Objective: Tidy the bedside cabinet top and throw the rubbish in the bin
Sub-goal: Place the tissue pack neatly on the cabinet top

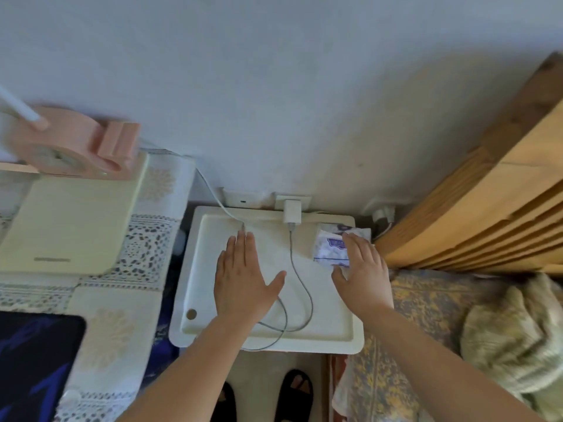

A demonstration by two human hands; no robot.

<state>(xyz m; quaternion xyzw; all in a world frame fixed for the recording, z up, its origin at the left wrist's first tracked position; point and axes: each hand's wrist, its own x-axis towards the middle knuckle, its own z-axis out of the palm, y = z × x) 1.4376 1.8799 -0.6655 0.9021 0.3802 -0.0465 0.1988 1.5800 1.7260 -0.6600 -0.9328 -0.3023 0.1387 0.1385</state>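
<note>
White cabinet top [210, 303] carries a tissue pack [330, 249] at its far right corner; your right hand [364, 274] rests on it, fingers spread, not clamped. Your left hand [243, 277] lies flat, empty. Tidying seems underway: next, close your grip and lift it clear of the cable [300, 278].

My left hand [243, 275] lies flat on the cabinet top [329, 336] left of the looping cable [300, 281], my right hand [362, 275] on the tissue pack [330, 246] at its far right corner, the charger [292, 215] behind.
</note>
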